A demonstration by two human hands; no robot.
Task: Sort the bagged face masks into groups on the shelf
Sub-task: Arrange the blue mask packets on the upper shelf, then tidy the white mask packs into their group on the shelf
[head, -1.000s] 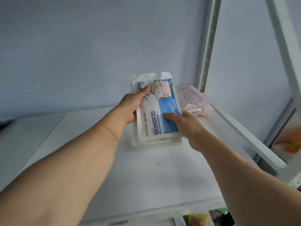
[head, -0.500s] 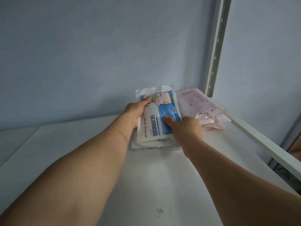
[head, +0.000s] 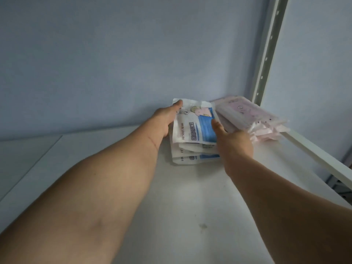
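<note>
The top blue-and-white mask bag (head: pixel 194 126) lies on a small stack of matching bags (head: pixel 192 155) at the far end of the white shelf (head: pixel 190 206), close to the blue back wall (head: pixel 133 54). Its print shows a cartoon child and a blue panel, and the bags beneath stick out a little toward the near side. The left hand (head: pixel 165 121) holds the bag's left edge, the thumb lying over the far left corner; the other fingers are tucked under or behind the bag, so they cannot be seen. The right hand (head: pixel 235 143) holds the right edge, thumb pressed flat on the blue panel and the remaining fingers curled out of sight round the right side of the stack. Both bare forearms reach in from the near edge.

Just right of the stack, touching or almost touching it, lies a pile of pink mask bags (head: pixel 249 119), in the far right corner. Beside that pile a white perforated upright post (head: pixel 266 60) rises, and a white rail (head: pixel 320 159) runs along the shelf's right side.
</note>
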